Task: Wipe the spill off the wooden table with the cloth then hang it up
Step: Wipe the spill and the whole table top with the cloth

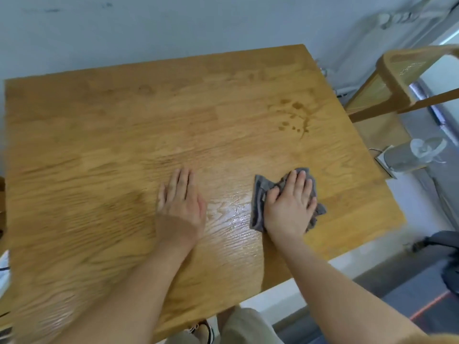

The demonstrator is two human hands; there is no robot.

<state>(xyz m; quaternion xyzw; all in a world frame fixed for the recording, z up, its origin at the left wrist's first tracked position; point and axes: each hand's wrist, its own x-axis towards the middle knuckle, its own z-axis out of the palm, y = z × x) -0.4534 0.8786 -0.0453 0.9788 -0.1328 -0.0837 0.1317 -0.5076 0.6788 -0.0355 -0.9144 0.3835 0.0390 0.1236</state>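
Observation:
The wooden table [99,135] fills most of the view. A crumpled grey cloth [259,194] lies on its right half, and my right hand [289,204] presses flat on top of it. A glossy wet streak [233,214] shines on the wood just left of the cloth. Dark spill drops [294,116] sit farther back near the right edge, apart from the cloth. My left hand [181,199] rests palm down on the bare wood, fingers together, holding nothing.
A wooden chair with a woven back [397,78] stands past the table's right edge. A small white fan [419,155] sits on the floor beside it. A pale wall runs behind the table. My legs show below the near edge.

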